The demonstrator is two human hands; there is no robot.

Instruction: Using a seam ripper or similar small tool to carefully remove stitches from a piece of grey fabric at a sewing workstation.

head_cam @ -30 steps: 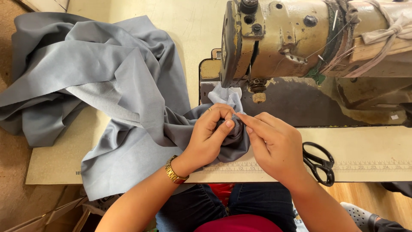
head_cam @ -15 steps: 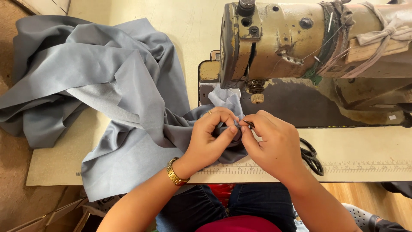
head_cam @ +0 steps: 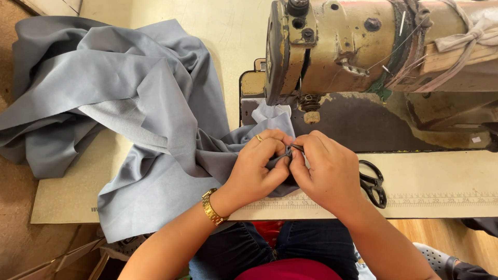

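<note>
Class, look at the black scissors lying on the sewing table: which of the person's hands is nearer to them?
Right. The right hand lies just beside the black scissors; the left hand sits farther away, beyond the right.

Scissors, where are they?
In the head view the black scissors lie on the table, just right of the right hand, before the sewing machine.

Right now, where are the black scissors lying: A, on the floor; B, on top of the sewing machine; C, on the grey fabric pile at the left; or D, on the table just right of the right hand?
D: the black scissors lie flat on the table, partly hidden behind the right hand, in front of the sewing machine.
</note>
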